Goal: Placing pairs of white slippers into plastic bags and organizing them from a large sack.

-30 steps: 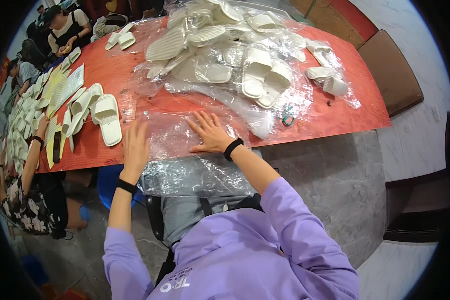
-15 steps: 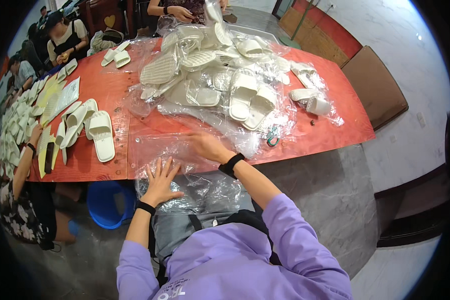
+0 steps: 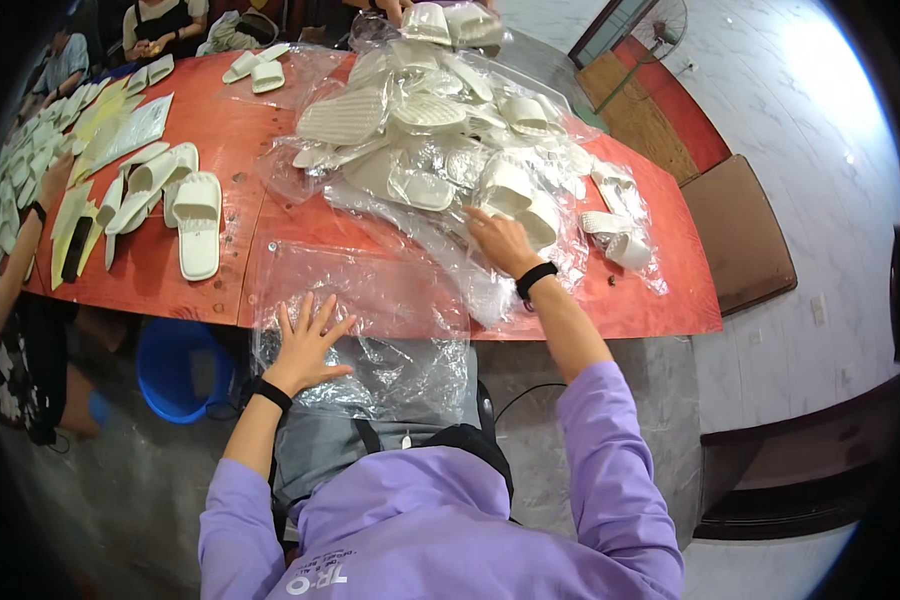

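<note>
Our left hand [image 3: 305, 357] presses down with its fingers spread apart on a clear bag [image 3: 395, 340] — the bag lies over the near edge of the red table [image 3: 222, 130]. Our right hand [image 3: 503, 245] is at 1 bagged pair of slippers [image 3: 508, 188] on the near side of the pile [image 3: 425, 112] — whether its fingers are clamped, we cannot tell. Loose slippers [image 3: 199, 230] lie to the left.

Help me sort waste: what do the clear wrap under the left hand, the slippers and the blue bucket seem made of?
Wrap: thin, glossy plastic film, by its creases, glints and the red table showing through.
Slippers: probably moulded foam or soft plastic, matte off-white, by their thick, even-coloured soles.
Bucket: likely plastic, low sheen, by its uniform, smooth blue.
</note>
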Demonstrator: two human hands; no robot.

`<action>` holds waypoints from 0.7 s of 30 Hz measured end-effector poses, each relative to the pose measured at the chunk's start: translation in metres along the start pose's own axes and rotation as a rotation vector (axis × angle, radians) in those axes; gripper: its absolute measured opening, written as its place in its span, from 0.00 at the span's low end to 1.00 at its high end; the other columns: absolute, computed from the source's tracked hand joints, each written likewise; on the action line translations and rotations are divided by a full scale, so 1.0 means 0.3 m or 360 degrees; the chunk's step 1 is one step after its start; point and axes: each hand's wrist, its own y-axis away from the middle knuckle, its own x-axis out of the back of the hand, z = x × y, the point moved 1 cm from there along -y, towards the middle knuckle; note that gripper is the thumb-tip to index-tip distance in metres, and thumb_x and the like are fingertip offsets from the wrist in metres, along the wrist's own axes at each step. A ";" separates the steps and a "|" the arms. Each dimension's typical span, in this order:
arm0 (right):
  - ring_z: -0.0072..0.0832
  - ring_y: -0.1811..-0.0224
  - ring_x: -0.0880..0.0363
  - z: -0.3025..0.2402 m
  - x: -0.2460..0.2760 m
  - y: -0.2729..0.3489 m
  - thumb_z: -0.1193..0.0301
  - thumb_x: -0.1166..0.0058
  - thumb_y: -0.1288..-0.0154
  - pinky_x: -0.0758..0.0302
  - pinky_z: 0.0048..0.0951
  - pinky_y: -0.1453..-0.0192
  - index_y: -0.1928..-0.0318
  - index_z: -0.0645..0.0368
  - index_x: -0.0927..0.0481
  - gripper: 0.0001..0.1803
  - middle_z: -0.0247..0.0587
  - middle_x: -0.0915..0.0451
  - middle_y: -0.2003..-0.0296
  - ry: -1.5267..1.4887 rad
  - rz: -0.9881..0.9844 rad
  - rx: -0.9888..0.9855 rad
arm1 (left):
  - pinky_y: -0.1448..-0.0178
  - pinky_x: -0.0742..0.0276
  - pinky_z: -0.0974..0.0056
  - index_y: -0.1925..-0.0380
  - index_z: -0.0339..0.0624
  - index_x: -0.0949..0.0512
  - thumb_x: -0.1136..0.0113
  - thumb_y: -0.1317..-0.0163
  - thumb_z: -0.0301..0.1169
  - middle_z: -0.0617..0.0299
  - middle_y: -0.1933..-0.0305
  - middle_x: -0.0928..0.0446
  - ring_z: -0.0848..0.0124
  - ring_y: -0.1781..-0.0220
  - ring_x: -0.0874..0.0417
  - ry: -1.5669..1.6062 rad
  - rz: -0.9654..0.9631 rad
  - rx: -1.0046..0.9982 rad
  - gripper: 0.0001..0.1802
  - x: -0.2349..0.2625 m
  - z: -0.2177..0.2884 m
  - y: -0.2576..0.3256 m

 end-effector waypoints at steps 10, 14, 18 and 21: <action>0.22 0.55 0.27 0.384 0.422 0.129 0.83 0.61 0.34 0.28 0.24 0.52 0.57 0.62 0.26 0.10 0.34 0.27 0.45 -0.1607 0.0712 -0.0466 | 0.31 0.71 0.28 0.32 0.67 0.42 0.36 0.52 0.56 0.56 0.24 0.58 0.46 0.24 0.65 -0.0015 0.0051 0.0023 0.46 -0.011 -0.003 -0.001; 0.18 0.59 0.28 0.364 0.571 0.150 0.75 0.61 0.27 0.29 0.22 0.54 0.58 0.60 0.26 0.09 0.35 0.25 0.50 -0.1739 0.0898 -0.0449 | 0.31 0.70 0.28 0.32 0.68 0.41 0.34 0.53 0.55 0.55 0.24 0.56 0.46 0.24 0.64 -0.0022 0.0100 0.0022 0.46 -0.015 -0.006 0.014; 0.15 0.71 0.30 0.319 0.715 0.196 0.66 0.59 0.26 0.32 0.18 0.66 0.59 0.60 0.25 0.12 0.32 0.24 0.67 -0.1740 0.1226 -0.0434 | 0.32 0.70 0.26 0.34 0.69 0.39 0.34 0.54 0.56 0.57 0.25 0.53 0.47 0.24 0.61 0.0005 0.0196 0.0012 0.45 -0.026 -0.010 0.022; 0.13 0.75 0.31 0.266 0.845 0.253 0.65 0.56 0.27 0.34 0.18 0.71 0.61 0.62 0.23 0.13 0.31 0.24 0.71 -0.1643 0.1188 -0.0535 | 0.32 0.71 0.26 0.34 0.69 0.39 0.33 0.55 0.56 0.57 0.25 0.52 0.47 0.24 0.60 0.0009 0.0235 0.0002 0.45 -0.022 -0.011 0.015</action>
